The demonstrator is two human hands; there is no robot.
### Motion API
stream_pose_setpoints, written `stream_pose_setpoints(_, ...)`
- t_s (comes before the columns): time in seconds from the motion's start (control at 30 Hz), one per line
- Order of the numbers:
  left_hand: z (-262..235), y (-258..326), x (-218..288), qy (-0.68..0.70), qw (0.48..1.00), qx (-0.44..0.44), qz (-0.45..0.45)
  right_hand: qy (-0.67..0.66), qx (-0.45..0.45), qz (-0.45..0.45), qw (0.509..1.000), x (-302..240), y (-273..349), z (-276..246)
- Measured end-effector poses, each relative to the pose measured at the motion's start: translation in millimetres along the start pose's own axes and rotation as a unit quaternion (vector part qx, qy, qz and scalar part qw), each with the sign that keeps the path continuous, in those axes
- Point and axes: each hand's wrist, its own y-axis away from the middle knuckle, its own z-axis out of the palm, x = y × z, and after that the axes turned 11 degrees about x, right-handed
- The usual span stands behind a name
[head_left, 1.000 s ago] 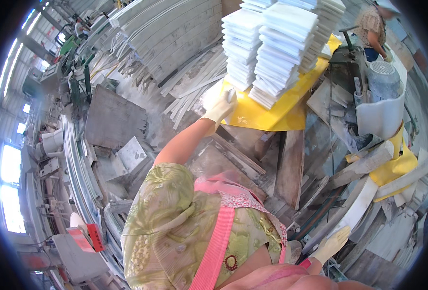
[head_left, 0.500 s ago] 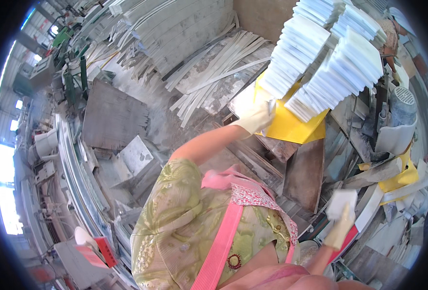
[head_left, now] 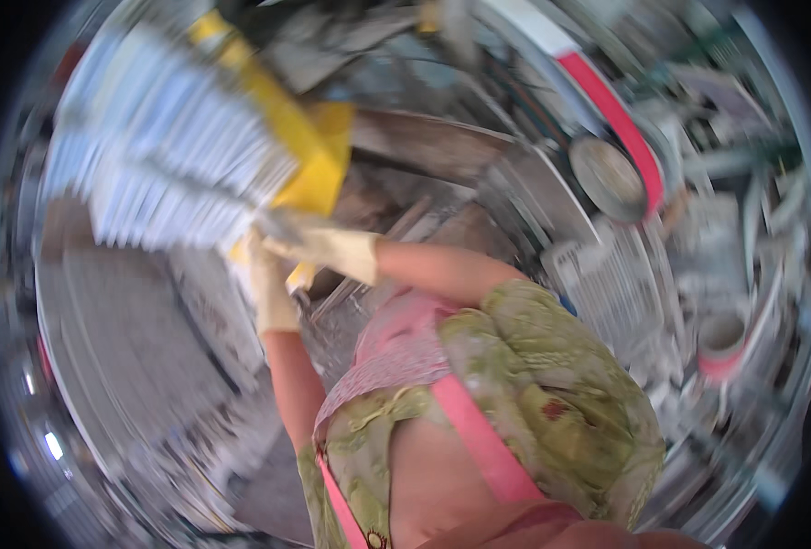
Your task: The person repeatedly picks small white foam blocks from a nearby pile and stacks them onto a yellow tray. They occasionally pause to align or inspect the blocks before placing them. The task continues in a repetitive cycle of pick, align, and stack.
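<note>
A tight row of white stone slabs (head_left: pixel 177 137) stands on edge at the upper left, blurred by motion. Yellow sheeting (head_left: pixel 318 151) runs along and under it. My left hand (head_left: pixel 273 284), in a cream glove, reaches up to the near end of the row. From the right, my right hand (head_left: pixel 337 252), gloved alike, meets it there. Their fingers look closed around a small greyish piece (head_left: pixel 282 224) between them, too smeared to name. I cannot tell whether that piece touches the slabs.
At lower left lies a pile of long pale strips (head_left: pixel 140 339). Brown boards (head_left: pixel 424 146) stand beyond my right forearm. A round pan-like container (head_left: pixel 607 178) sits by a red-edged curved band (head_left: pixel 611 110) at upper right. Scrap pieces and a grey-and-pink tub (head_left: pixel 721 339) are farther right.
The view has swung round, carrying the slab row from upper right to upper left. My right hand, earlier low at the right with a white square tile, is now beside my left hand.
</note>
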Motion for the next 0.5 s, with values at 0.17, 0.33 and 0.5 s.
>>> stream_pose_setpoints(0.17,12.5,15.8,15.1,0.044,0.999,0.018,-0.017,0.161,-0.058,-0.118,0.978,30.9,-22.6,-53.6)
stream_pose_setpoints(0.33,18.0,26.7,18.8,0.087,0.995,0.038,-0.017,0.351,0.196,-0.197,0.894,-41.9,-7.3,-321.6)
stream_pose_setpoints(0.5,14.8,40.0,29.4,0.058,0.996,0.028,-0.057,0.629,0.317,-0.012,0.709,-105.3,19.5,-526.6)
